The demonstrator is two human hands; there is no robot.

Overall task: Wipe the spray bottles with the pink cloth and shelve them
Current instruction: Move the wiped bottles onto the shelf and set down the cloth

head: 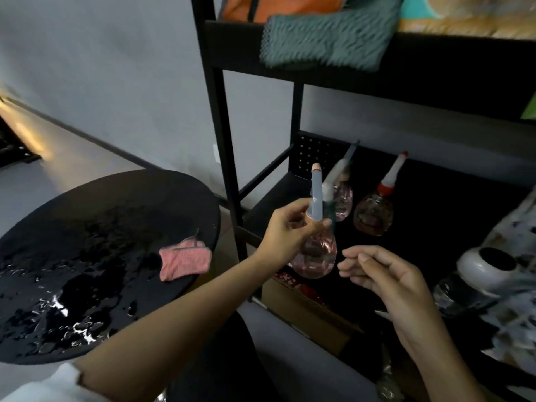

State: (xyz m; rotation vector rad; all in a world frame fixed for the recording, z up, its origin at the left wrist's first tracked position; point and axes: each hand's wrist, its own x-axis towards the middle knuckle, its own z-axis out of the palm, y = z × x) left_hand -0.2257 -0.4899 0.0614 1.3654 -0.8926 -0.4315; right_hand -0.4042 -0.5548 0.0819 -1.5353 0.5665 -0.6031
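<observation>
**Three spray bottles, one in hand.** Your left hand [290, 230] curls its fingers round the neck of the pink-tinted spray bottle [314, 256], just under its pale blue sprayer head. It holds the bottle upright in the air in front of the black shelf rack [223, 111]. Your right hand [385, 281] hangs just beside the bottle's round body, fingers loosely bent and gripping nothing.

The other two bottles sit on the rack's lower shelf [435, 213], behind the one you hold. The white-headed bottle [343, 198] is partly hidden by the held sprayer. The red-collared bottle [374, 217], with a white nozzle tipped in red, is to its right.

One pink cloth [185, 259] lies crumpled near the right edge of the round black table [87, 227] at your left, well apart from both hands. The tabletop glints with patches of water [72, 314].

On the upper shelf, one shaggy teal cloth [324, 39] hangs over the front edge, with an orange item [275, 7] behind it. At the right of the lower shelf, one white vessel [481, 265] with a dark opening rests against patterned wrapping [516, 227]; its print is too blurred to read. One cardboard box [313, 311] sits under the shelf, partly behind your left forearm and the held bottle.
</observation>
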